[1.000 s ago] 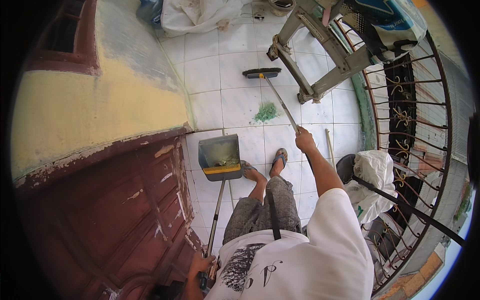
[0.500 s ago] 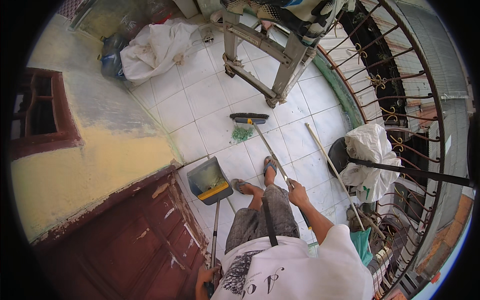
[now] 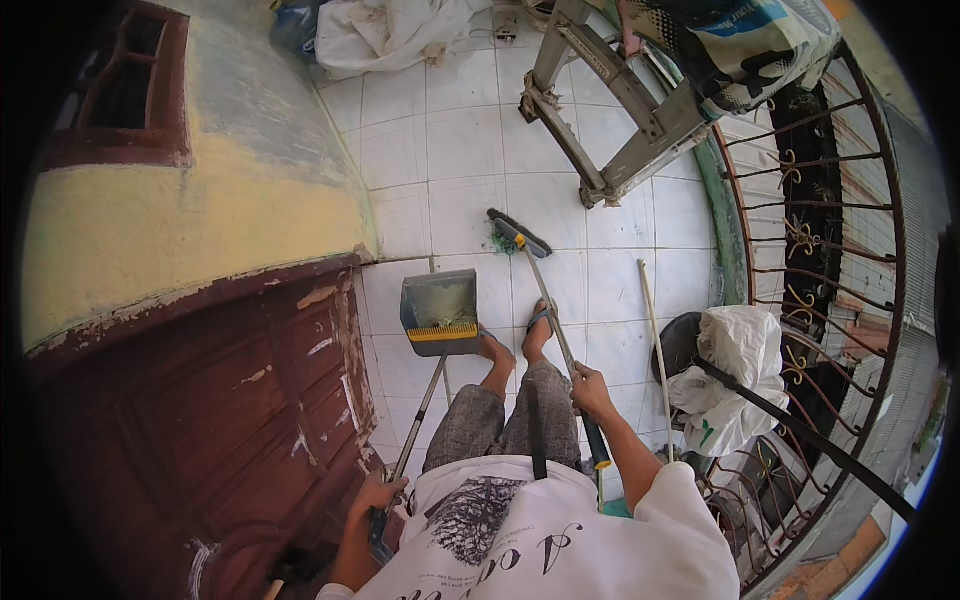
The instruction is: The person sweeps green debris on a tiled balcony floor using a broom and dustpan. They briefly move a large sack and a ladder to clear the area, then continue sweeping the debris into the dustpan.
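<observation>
My right hand (image 3: 590, 388) is closed round the metal pole of a broom (image 3: 545, 290), whose dark head with a yellow joint rests on the white tiles ahead of my feet. Green debris (image 3: 503, 241) lies against the broom head and is partly hidden by it. At my lower left, my left hand (image 3: 379, 492) grips the handle of a long-handled dustpan (image 3: 440, 300). The grey pan has a yellow comb-toothed strip and some pale debris inside. It is left of my sandalled feet, close to the maroon door.
A worn metal stand (image 3: 640, 160) bears a printed sack at the far right. White sacks (image 3: 380, 35) lie by the far wall. To my right are a thin pole (image 3: 655, 340), a white bag (image 3: 740, 350) on a dark container, and a curved iron railing (image 3: 885, 230). A maroon door (image 3: 200, 400) borders the left.
The view has turned and shifted. The broom head has swung to a slant over the green debris, covering more of it. The dustpan now sits squarer and nearer my feet.
</observation>
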Motion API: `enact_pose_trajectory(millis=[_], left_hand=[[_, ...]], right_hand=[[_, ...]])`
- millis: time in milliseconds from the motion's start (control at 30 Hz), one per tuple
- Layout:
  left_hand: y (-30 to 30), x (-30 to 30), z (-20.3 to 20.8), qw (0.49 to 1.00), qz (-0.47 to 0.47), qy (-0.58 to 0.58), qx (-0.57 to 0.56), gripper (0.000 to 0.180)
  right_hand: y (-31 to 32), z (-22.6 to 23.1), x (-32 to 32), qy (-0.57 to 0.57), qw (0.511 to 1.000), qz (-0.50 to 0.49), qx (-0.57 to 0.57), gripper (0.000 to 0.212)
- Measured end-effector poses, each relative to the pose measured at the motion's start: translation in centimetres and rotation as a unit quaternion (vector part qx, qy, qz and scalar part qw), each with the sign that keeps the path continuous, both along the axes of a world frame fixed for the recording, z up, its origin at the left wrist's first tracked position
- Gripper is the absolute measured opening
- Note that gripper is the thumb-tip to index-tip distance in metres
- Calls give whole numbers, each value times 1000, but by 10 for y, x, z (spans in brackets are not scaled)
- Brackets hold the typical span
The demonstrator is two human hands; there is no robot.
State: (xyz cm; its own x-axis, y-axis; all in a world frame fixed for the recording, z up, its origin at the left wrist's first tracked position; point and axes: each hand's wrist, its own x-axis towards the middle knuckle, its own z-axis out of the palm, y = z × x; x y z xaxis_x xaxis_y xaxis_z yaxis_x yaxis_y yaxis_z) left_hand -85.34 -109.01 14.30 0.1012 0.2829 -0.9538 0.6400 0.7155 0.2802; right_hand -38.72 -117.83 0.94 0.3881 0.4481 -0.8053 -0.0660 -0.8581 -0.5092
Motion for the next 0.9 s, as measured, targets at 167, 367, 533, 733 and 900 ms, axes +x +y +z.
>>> enact_pose_trajectory(millis=[167, 367, 533, 733, 900], left_hand=[[-40, 4, -33, 999, 13, 29, 22, 42], [-37, 65, -47, 998, -3, 52, -39, 51], [-62, 85, -97, 997, -48, 56, 14, 56], [-68, 104, -154, 996, -57, 63, -36, 52], [-75, 107, -208, 995, -51, 60, -56, 46]], right_hand=[[87, 48, 53, -98, 984, 147, -18, 48], [157, -22, 116, -289, 886, 361, -33, 46], [141, -8, 66, -209, 908, 361, -39, 44], [121, 42, 32, -174, 912, 362, -79, 48], [115, 2, 41, -259, 873, 411, 37, 48]])
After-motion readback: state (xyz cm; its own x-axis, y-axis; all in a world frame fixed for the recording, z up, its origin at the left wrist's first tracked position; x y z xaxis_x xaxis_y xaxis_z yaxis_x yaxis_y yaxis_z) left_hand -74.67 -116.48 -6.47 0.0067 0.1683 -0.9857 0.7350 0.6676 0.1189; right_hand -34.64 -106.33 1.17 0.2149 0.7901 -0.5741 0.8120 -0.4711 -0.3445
